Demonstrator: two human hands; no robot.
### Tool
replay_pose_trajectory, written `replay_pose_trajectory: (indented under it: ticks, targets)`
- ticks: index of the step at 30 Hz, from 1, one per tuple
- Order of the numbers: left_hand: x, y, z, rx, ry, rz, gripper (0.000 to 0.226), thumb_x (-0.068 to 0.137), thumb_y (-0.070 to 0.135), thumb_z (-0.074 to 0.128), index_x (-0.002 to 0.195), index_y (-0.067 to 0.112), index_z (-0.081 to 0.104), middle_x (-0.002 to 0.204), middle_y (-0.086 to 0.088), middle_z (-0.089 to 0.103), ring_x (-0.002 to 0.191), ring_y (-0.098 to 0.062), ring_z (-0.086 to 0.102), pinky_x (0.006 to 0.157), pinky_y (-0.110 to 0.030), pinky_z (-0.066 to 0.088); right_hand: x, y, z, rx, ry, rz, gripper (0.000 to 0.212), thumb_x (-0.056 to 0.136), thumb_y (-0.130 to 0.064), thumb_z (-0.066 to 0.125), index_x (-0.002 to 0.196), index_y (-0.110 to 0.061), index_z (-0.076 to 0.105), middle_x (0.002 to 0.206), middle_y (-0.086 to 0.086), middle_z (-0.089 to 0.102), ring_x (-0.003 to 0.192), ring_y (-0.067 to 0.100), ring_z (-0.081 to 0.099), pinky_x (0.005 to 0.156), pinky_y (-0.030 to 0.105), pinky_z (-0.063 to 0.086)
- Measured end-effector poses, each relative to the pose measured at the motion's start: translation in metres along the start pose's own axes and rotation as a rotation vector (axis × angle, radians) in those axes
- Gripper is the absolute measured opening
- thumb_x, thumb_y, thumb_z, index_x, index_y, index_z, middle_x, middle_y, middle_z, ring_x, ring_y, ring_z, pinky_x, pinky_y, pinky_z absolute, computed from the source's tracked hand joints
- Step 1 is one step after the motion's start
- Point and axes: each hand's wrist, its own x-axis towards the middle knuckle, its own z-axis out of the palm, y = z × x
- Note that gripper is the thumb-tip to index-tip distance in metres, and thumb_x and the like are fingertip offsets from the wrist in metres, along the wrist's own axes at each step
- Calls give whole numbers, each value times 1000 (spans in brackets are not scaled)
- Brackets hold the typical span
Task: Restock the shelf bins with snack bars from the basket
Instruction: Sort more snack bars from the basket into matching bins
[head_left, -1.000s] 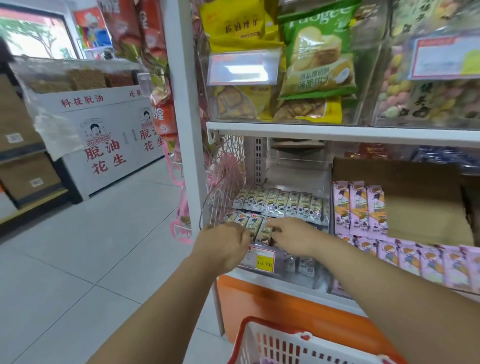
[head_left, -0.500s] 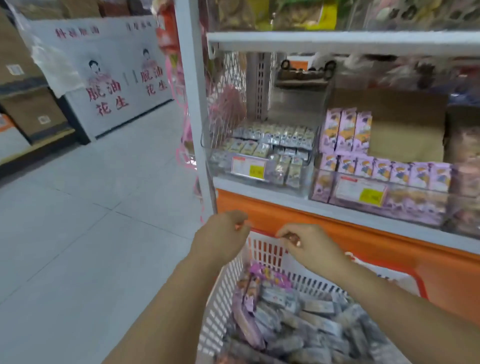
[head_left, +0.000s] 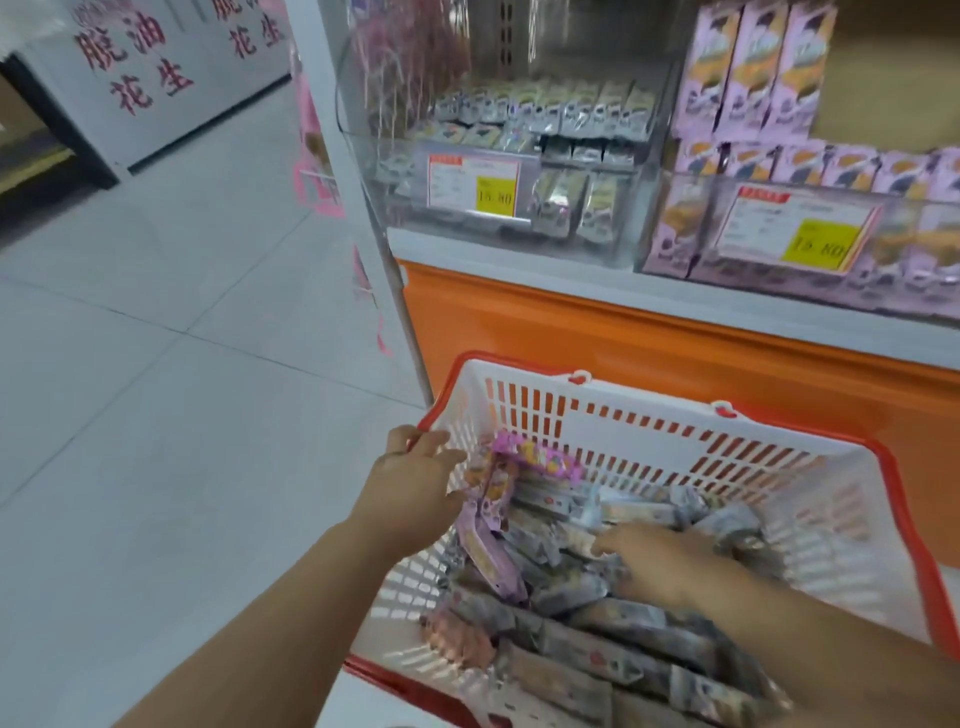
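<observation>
A white basket with a red rim stands below the shelf, holding several grey-wrapped snack bars and some purple ones. My left hand hovers at the basket's left rim, fingers relaxed and holding nothing, next to the purple bars. My right hand lies palm down on the grey bars in the middle of the basket, fingers spread. The clear shelf bin above holds rows of matching grey bars behind a price label.
A second clear bin with purple bars sits to the right on the same shelf. An orange panel runs below the shelf. A white upright post stands at the left. Grey tiled floor stretches leftward.
Both hands left the shelf bin and dropped to the basket. My right hand went from the basket's rim into the pile of grey bars. The view tilted downward.
</observation>
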Motion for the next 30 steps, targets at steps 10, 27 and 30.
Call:
replay_pose_trajectory:
  ticks: [10, 27, 30]
  targets:
    - [-7, -11, -8, -113, -40, 37, 46, 97, 37, 46, 142, 27, 41, 152, 5, 31, 141, -19, 19, 113, -33, 25, -8, -16, -15, 184, 165, -68, 32, 85, -22, 63, 116, -27, 57, 111, -7, 59, 96, 15, 60, 74, 25, 48]
    - [-68, 59, -133, -1454, 222, 34, 23, 99, 38, 43, 100, 28, 63, 103, 5, 70, 90, -14, 70, 86, -31, 52, -179, -113, -202, 117, 860, -384, 24, 86, -20, 61, 106, -24, 49, 81, -2, 57, 67, 10, 55, 56, 26, 42]
    - [-60, 70, -153, -1619, 360, 61, 24, 100, 32, 44, 115, 25, 61, 104, -1, 72, 92, -18, 70, 88, -38, 54, -172, -125, -210, 149, 1027, -413, 26, 84, -20, 61, 105, -28, 48, 90, -5, 58, 79, 14, 56, 67, 35, 49]
